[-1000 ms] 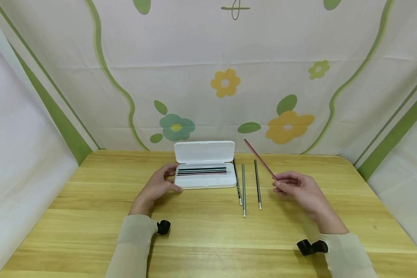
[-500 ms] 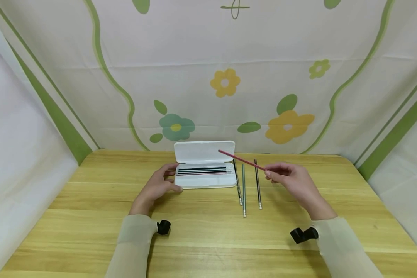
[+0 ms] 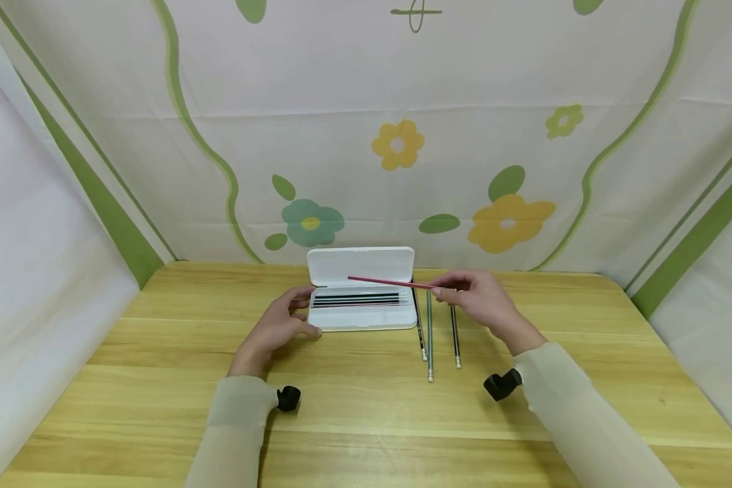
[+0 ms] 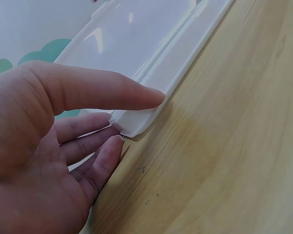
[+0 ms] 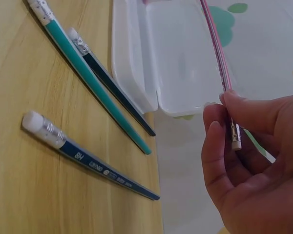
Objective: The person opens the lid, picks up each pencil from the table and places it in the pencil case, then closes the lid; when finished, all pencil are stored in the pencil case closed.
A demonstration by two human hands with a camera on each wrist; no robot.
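A white pencil case [image 3: 366, 320] lies with its lid [image 3: 332, 266] raised at the table's back. Several pencils [image 3: 356, 299] lie lengthwise inside it. My left hand [image 3: 274, 329] holds the case's left end; the left wrist view has the thumb on its front edge [image 4: 185, 53] and the other fingers against the end. Above the case's right part, a pinkish-red pencil [image 3: 384, 280] points left, pinched near its eraser end by my right hand [image 3: 478, 301]. Beneath and beside that hand lie a teal pencil [image 3: 430, 339], a dark pencil [image 3: 421, 335] and a dark blue pencil [image 3: 455, 339].
The wooden table [image 3: 366, 427] extends toward me and to both sides. A flower-patterned cloth [image 3: 317, 163] hangs right behind the case. The loose pencils lie to the case's right, eraser ends toward me.
My right hand has moved left with the pinkish-red pencil, which has swung from slanting to nearly level across the case. My left hand and the case have stayed in place.
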